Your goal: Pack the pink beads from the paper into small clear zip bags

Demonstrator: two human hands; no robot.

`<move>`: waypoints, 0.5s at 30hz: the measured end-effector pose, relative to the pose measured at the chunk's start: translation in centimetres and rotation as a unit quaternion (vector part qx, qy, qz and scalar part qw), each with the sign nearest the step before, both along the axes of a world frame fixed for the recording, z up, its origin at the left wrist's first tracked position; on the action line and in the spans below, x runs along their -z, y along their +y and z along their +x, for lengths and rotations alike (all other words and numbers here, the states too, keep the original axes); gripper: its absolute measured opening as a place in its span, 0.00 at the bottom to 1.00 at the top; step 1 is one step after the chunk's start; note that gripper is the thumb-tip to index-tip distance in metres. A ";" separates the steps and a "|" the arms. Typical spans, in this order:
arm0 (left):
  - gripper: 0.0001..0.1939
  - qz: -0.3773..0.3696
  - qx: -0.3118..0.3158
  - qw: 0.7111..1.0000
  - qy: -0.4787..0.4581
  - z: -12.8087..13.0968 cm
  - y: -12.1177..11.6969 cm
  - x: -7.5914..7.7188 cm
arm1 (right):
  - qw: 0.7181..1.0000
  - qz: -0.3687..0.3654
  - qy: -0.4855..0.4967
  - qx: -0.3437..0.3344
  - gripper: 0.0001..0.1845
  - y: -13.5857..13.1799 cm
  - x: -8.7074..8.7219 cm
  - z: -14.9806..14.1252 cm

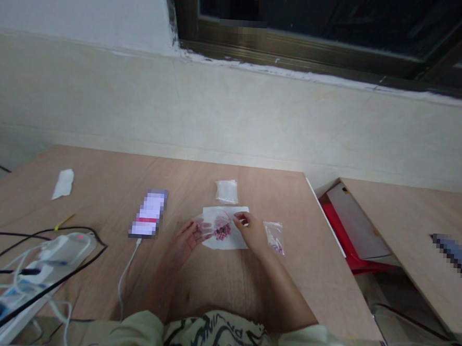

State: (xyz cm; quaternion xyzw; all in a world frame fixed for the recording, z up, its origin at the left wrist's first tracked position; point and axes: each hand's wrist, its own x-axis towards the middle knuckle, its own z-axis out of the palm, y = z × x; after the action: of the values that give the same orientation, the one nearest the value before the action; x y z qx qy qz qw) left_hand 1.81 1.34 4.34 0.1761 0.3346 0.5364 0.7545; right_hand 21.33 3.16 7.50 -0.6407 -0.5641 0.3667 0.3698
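Observation:
A sheet of white paper (234,241) lies on the table, with a small heap of pink and dark beads (222,232) near its middle. My left hand (191,234) is at the paper's left edge, palm turned up and fingers spread beside the beads. Over the paper's right side, my right hand (247,223) has its thumb and fingertips pinched together. A fine reddish thread (224,213) curves from those fingertips above the beads; its far end is too small to follow. To the right of that hand lies a clear zip bag (274,237) with a few coloured bits inside.
Behind the paper is a small bag of white contents (227,191). A phone (148,214) on a white cable lies to the left. A power strip (61,256) with tangled cables fills the left front. A gap with a red object (340,232) separates a second table at right.

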 end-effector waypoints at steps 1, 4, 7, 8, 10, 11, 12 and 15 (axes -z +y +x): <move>0.02 -0.001 -0.004 1.000 -0.002 0.0 0.1 0.0 | 1.000 -0.009 -0.025 -0.003 0.08 -0.2 0.4 0.0; 0.02 0.013 -0.002 1.000 0.008 -0.2 0.0 0.0 | 0.999 -0.027 -0.047 0.000 0.08 -0.5 2.1 -0.3; 0.05 0.027 0.003 0.999 0.021 -0.3 -0.4 0.0 | 0.998 -0.025 -0.061 0.011 0.09 -0.4 4.1 -0.6; 0.05 0.029 0.003 0.999 0.023 -0.4 -0.5 0.1 | 0.997 -0.020 -0.071 0.012 0.09 -0.3 4.7 -0.7; 0.06 0.031 0.002 0.999 0.024 -0.5 -0.8 0.3 | 0.996 -0.010 -0.092 0.015 0.11 -0.1 5.5 -0.9; 0.05 0.029 0.003 0.999 0.024 -0.6 -0.9 0.4 | 0.995 -0.004 -0.103 0.018 0.12 0.0 5.7 -1.0; 0.05 0.028 0.003 0.999 0.024 -0.6 -1.0 0.6 | 0.993 0.003 -0.114 0.021 0.13 0.1 5.8 -1.1; 0.05 0.024 0.002 0.999 0.026 -0.8 -1.1 1.0 | 0.991 0.021 -0.129 0.018 0.14 0.6 5.9 -1.4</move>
State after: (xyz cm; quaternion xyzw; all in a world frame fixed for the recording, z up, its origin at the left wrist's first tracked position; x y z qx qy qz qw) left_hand 0.99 0.21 3.39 0.2087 0.3405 0.5382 0.7422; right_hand 19.94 3.72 1.64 -0.6850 -0.6031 0.2623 0.3136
